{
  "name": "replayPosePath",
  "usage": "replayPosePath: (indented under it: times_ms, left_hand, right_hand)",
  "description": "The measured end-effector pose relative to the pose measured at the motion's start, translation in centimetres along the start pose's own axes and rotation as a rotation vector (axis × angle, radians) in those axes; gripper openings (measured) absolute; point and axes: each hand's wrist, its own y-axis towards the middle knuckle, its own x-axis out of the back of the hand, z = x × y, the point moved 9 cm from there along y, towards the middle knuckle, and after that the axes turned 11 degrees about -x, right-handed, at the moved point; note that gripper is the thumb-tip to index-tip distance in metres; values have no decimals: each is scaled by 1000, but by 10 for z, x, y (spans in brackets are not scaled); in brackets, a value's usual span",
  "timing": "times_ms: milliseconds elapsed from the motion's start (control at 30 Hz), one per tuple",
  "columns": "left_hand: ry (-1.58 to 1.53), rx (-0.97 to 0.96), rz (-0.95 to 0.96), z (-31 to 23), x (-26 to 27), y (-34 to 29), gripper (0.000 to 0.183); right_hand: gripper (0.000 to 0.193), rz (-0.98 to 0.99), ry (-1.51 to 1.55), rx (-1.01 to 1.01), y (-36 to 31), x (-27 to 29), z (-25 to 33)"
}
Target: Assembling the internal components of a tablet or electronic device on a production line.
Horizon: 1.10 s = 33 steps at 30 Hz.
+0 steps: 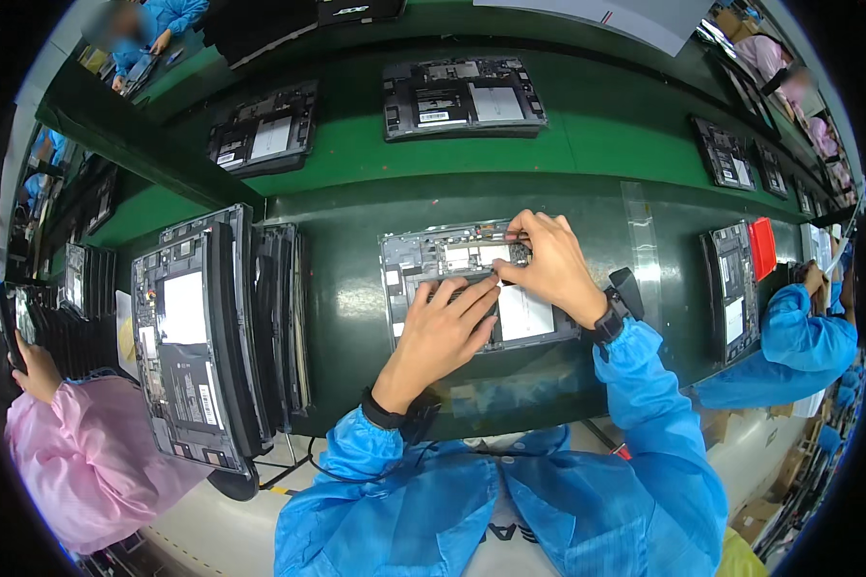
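Note:
An opened laptop base [394, 252] lies flat on the bench in front of me, its circuit board [462, 252] along the far side and a white-labelled battery [526, 313] nearer me. My left hand [443, 332] rests over the middle of it, fingers stretched out and lying nearly flat. At the board's right end, my right hand [558, 269] curls down with thumb and forefinger on the parts there. Its thumb tip meets my left fingertips. Anything small between the right fingers is hidden.
A tall stack of laptop bases [188, 327] stands at the left. Another base [731, 293] with a red piece [762, 248] sits at the right. More bases [467, 96] lie on the green line beyond. A pink-sleeved person [96, 452] and a blue-sleeved person [808, 327] work on either side.

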Motion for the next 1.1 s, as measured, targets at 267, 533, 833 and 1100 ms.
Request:
replayPosePath:
  times_ms: [267,533,833,1100]
  left_hand:
    - [-18,26,8,4,2,2,39]
    - [-25,25,3,1,1,-3,39]
    - [148,-53,-140,-73,41,-51,39]
    - [-374,15,-77,-99,13,-132,32]
  right_hand:
    - [32,-140,-214,619,-40,4,28]
    - [31,-127,-279,649,-46,1,37]
    - [56,100,-236,385,-129,22,96]
    - [28,405,542,-72,-220,-33,64]
